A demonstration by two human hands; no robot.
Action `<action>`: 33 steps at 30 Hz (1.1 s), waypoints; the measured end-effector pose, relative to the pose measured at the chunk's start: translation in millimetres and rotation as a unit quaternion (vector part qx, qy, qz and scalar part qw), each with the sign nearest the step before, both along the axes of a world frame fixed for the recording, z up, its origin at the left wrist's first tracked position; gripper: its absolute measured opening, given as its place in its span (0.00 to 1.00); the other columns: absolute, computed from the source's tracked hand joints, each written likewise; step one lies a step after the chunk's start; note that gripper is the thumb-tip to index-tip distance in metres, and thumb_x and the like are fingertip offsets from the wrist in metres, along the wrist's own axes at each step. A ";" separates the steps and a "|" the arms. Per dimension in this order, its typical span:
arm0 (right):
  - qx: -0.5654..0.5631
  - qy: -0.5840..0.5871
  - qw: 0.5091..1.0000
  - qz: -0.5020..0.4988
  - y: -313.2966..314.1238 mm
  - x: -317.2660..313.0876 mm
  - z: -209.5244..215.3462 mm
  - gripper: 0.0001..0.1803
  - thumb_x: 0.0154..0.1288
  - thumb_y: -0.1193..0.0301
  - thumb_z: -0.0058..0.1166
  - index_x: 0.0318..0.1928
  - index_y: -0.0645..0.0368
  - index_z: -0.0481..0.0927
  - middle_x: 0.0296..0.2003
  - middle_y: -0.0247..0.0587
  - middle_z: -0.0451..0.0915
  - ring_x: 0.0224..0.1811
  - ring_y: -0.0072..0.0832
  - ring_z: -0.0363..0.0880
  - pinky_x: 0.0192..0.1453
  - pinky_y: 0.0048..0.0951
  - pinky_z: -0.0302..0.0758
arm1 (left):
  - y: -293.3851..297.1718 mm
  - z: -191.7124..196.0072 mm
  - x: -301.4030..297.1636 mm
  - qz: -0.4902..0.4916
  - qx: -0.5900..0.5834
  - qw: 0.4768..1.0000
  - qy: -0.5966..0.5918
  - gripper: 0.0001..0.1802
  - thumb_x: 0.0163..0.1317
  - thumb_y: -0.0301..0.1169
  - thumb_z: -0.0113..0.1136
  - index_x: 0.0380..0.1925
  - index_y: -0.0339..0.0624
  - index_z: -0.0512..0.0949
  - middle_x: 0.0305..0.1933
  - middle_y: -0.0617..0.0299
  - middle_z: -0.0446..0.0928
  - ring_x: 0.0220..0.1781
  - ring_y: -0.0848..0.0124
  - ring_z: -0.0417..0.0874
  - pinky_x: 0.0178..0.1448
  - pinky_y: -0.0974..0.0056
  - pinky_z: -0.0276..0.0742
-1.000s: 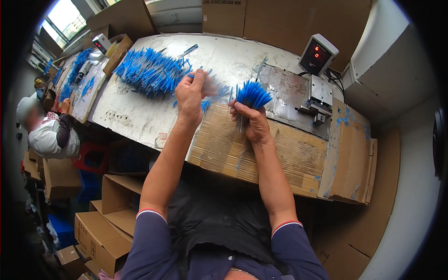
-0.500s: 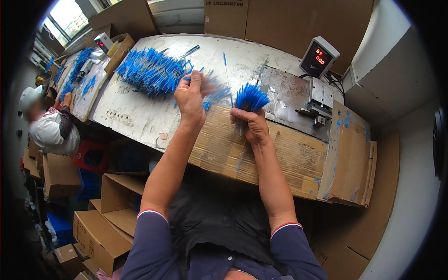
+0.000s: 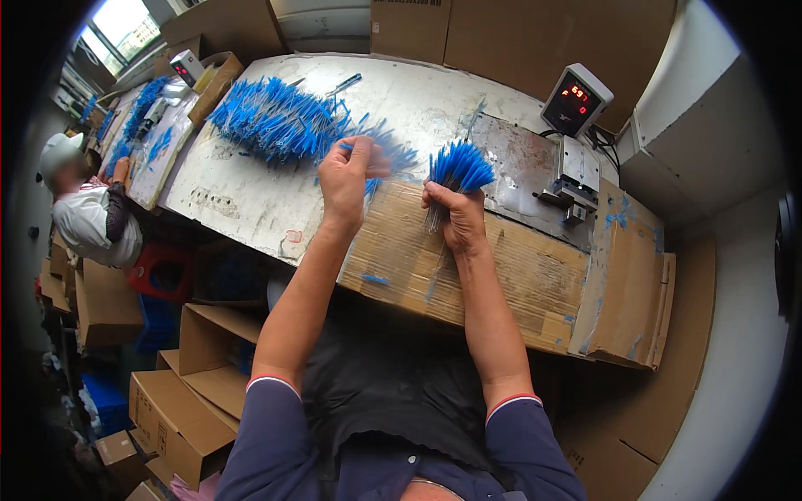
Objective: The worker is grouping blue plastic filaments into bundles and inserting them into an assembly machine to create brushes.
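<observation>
My right hand (image 3: 462, 219) is closed around a bundle of thin sticks with blue tips (image 3: 459, 167), tips pointing up and away, pale stems showing below the fist. My left hand (image 3: 344, 185) has thumb and forefinger pinched; its other fingers are smeared by motion. Smeared blue-tipped sticks (image 3: 393, 149) fan out beside these fingers, apparently in its grip; how many is unclear. Just beyond and left of it lies a large heap of the same sticks (image 3: 276, 121). One loose blue piece (image 3: 375, 279) rests on the cardboard sheet (image 3: 393, 242) beneath my hands.
A metal fixture (image 3: 576, 179) and a box with a red-lit display (image 3: 576, 98) stand at the right of the white table (image 3: 225, 196). A screwdriver-like tool (image 3: 344, 83) lies behind the heap. At left, a co-worker (image 3: 92, 200) sits by another bench; open cartons (image 3: 180, 417) stand below.
My right hand and its bundle have shifted slightly right. A single upright stick seen beside the bundle no longer stands apart. A loose blue piece now shows on the cardboard; the display reading differs.
</observation>
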State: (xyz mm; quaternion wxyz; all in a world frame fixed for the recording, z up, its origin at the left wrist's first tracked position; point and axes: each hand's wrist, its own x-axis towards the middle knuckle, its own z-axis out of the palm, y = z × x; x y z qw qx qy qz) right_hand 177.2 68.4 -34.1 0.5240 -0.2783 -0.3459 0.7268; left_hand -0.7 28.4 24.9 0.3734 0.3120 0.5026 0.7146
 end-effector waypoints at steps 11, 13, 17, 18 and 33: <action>0.189 -0.078 0.978 -0.027 -7.0 -15.8 8.4 0.12 0.65 0.82 0.66 0.49 0.63 0.87 0.36 0.32 0.87 0.35 0.20 0.83 0.36 0.27 0.79 | -1.8 0.6 32.5 -0.166 -0.137 0.944 0.248 0.19 0.80 0.39 0.53 0.48 0.30 0.79 0.36 0.57 0.84 0.30 0.76 0.84 0.33 0.69 0.83; 0.182 -0.065 0.981 -0.011 -9.4 -16.7 11.5 0.12 0.64 0.82 0.66 0.49 0.62 0.86 0.35 0.32 0.86 0.33 0.19 0.82 0.33 0.26 0.78 | -5.9 -0.9 29.1 -0.165 -0.148 0.940 0.259 0.18 0.80 0.40 0.53 0.49 0.32 0.80 0.36 0.58 0.83 0.30 0.77 0.83 0.31 0.69 0.81; 0.139 -0.110 0.984 -0.030 -6.6 -12.3 3.3 0.10 0.63 0.83 0.65 0.44 0.62 0.85 0.32 0.36 0.85 0.31 0.24 0.83 0.35 0.27 0.81 | -31.1 -10.9 14.0 -0.120 -0.058 0.898 0.419 0.12 0.75 0.36 0.59 0.48 0.38 0.82 0.38 0.59 0.81 0.32 0.73 0.82 0.35 0.66 0.80; 0.116 -0.064 0.990 -0.052 -4.4 -6.8 -0.5 0.08 0.62 0.83 0.66 0.42 0.62 0.84 0.31 0.37 0.85 0.30 0.26 0.84 0.35 0.27 0.82 | -46.9 -8.3 13.1 -0.104 -0.007 0.884 0.455 0.10 0.73 0.33 0.62 0.47 0.40 0.82 0.40 0.59 0.81 0.33 0.71 0.82 0.36 0.65 0.80; -0.036 0.026 0.999 0.015 3.6 9.1 -1.8 0.09 0.59 0.80 0.69 0.40 0.63 0.84 0.32 0.44 0.86 0.30 0.34 0.88 0.35 0.38 0.88 | -118.6 -48.7 -5.3 -0.092 -0.007 0.740 0.666 0.08 0.65 0.26 0.66 0.41 0.38 0.77 0.42 0.56 0.79 0.43 0.58 0.79 0.50 0.56 0.75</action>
